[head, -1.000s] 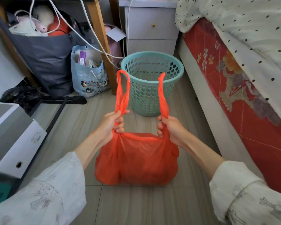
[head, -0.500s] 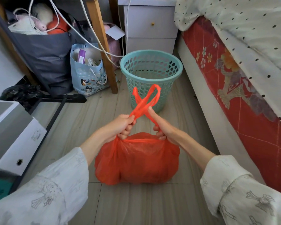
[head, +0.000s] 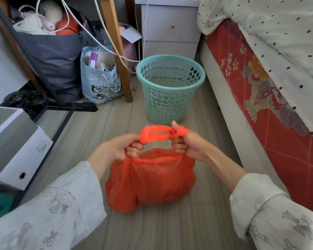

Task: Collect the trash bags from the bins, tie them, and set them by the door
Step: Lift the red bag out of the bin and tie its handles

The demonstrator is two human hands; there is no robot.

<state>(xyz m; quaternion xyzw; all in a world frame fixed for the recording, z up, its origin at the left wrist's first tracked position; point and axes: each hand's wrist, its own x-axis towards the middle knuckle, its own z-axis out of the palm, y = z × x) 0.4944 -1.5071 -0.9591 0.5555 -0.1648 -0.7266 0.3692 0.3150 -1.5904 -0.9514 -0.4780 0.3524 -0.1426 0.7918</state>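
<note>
**Handles crossed above the bag**

The left hand (head: 118,148) and right hand (head: 190,144) each grip a handle of the crumpled orange plastic trash bag (head: 150,179), apparently mid-knot. Below them the bag rests on the floor; beyond stands the teal perforated plastic bin (head: 170,91).

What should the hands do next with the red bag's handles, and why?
Probably pull the two handles apart to snug the knot down. The handles lie crossed above the red bag, one wrapped over the right hand, while the left hand grips the other; the bag's mouth looks loosely gathered.
</note>
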